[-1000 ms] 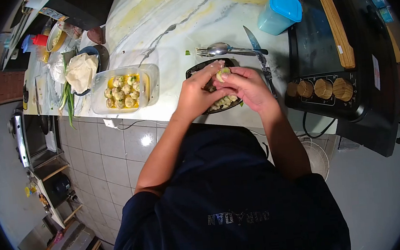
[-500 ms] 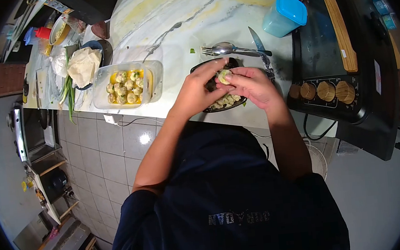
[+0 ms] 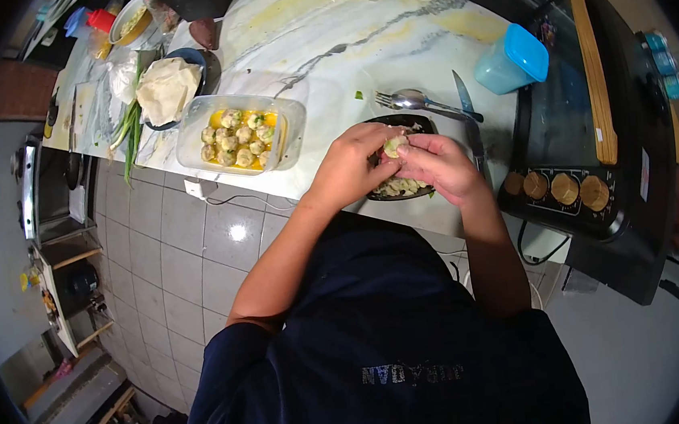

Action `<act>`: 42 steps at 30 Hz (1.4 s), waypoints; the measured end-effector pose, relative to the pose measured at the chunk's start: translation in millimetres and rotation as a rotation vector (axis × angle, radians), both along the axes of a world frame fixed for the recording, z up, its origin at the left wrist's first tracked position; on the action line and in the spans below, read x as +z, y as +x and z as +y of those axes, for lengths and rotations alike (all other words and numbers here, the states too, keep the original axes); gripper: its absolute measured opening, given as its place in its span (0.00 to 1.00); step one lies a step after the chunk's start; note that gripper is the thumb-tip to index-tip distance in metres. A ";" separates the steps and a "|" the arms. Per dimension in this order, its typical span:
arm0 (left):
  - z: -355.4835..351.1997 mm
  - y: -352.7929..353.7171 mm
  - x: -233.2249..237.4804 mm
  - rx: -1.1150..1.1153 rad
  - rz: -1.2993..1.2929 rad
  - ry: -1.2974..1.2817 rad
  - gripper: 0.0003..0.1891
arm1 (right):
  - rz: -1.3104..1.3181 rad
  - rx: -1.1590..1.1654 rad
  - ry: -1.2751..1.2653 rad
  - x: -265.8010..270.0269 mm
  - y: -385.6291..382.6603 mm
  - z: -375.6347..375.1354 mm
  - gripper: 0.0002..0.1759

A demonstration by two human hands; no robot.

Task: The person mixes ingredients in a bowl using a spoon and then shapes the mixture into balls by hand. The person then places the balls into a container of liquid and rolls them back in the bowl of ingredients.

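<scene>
Over a black dish (image 3: 434, 125) of pale green-flecked filling (image 3: 399, 188), my left hand (image 3: 351, 161) and my right hand (image 3: 445, 169) meet around a small pale dumpling (image 3: 395, 146). The fingers of both hands are closed on it. To the left, a clear plastic container (image 3: 190, 136) holds several round dumplings (image 3: 226, 139) in orange liquid. Behind the dish lie a spoon (image 3: 408, 99), a fork (image 3: 385, 100) and a knife (image 3: 463, 92).
A lidded blue container (image 3: 526, 52) stands at the back right, beside a black oven (image 3: 565, 111) with wooden-looking knobs. Pale wrappers (image 3: 167, 90) on a dark plate, green onions (image 3: 132, 129) and a bowl (image 3: 129, 22) are at the left of the marble counter (image 3: 301, 54).
The view has shifted, so the counter items appear farther right. Both hands still hold the dumpling over the dish, with the fingers slightly repositioned.
</scene>
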State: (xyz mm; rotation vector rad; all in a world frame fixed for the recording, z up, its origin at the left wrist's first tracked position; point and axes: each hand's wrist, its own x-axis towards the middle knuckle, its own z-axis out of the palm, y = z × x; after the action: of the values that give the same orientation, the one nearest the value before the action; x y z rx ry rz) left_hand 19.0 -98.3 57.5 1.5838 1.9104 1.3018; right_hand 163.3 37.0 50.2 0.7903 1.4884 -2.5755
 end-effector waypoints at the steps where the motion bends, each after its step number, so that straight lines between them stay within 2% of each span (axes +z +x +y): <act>1: -3.9 -3.1 2.5 0.013 0.003 0.005 0.20 | 0.001 0.013 -0.021 2.8 -4.3 -1.8 0.20; 3: -13.9 -12.3 5.2 0.108 -0.036 0.045 0.18 | -0.004 0.035 -0.055 13.0 -12.0 -6.2 0.22; 5: -27.3 -29.1 8.3 0.183 -0.052 0.093 0.18 | -0.008 -0.052 -0.057 20.7 -20.2 -13.7 0.24; 7: -48.2 -51.5 18.4 0.449 -0.132 -0.022 0.18 | -0.048 -0.050 -0.038 21.3 -24.2 -14.5 0.24; 9: -67.5 -83.7 18.2 0.595 -0.188 -0.126 0.19 | -0.078 -0.090 0.038 18.9 -24.3 -13.0 0.23; 10: -73.9 -98.8 22.2 0.634 -0.105 -0.230 0.21 | -0.094 -0.127 0.043 20.4 -25.4 -13.9 0.23; 13: -87.8 -138.0 4.0 0.564 0.111 -0.425 0.22 | -0.115 -0.160 0.033 24.2 -27.4 -11.2 0.21; 16: -80.3 -156.8 -16.4 0.448 0.165 -0.557 0.22 | -0.120 -0.186 0.013 20.2 -26.7 -8.2 0.20; 19: -67.1 -158.4 -20.7 0.424 0.155 -0.692 0.23 | -0.091 -0.218 -0.004 14.3 -22.7 -5.9 0.19; 25: -53.1 -159.2 -37.6 0.468 0.159 -0.725 0.21 | -0.076 -0.249 -0.001 8.3 -10.5 -0.4 0.20; 28: -52.1 -155.0 -32.1 0.492 0.126 -0.680 0.17 | -0.064 -0.264 0.008 8.5 -6.1 2.2 0.21; 32: -66.3 -150.1 -19.9 0.519 0.124 -0.709 0.16 | -0.078 -0.277 0.043 9.8 -3.6 5.5 0.22; 35: -80.5 -137.5 14.5 0.631 0.126 -0.672 0.17 | -0.098 -0.269 0.123 18.5 -2.9 7.9 0.22; 38: -87.7 -120.0 42.2 0.698 -0.004 -0.580 0.14 | -0.142 -0.292 0.255 17.3 0.7 13.2 0.21; 39: -86.1 -112.2 47.7 0.686 -0.006 -0.586 0.14 | -0.150 -0.268 0.387 13.3 1.7 16.5 0.21; 42: -70.0 -76.9 57.6 0.526 -0.078 -0.376 0.11 | -0.129 -0.231 0.667 0.1 8.5 17.7 0.19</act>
State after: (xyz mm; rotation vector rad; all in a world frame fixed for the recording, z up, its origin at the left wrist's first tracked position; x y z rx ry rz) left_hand -57.9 -168.2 115.0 0.8679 2.4391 1.0638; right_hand 171.9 54.7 50.4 1.2182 2.3634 -2.0848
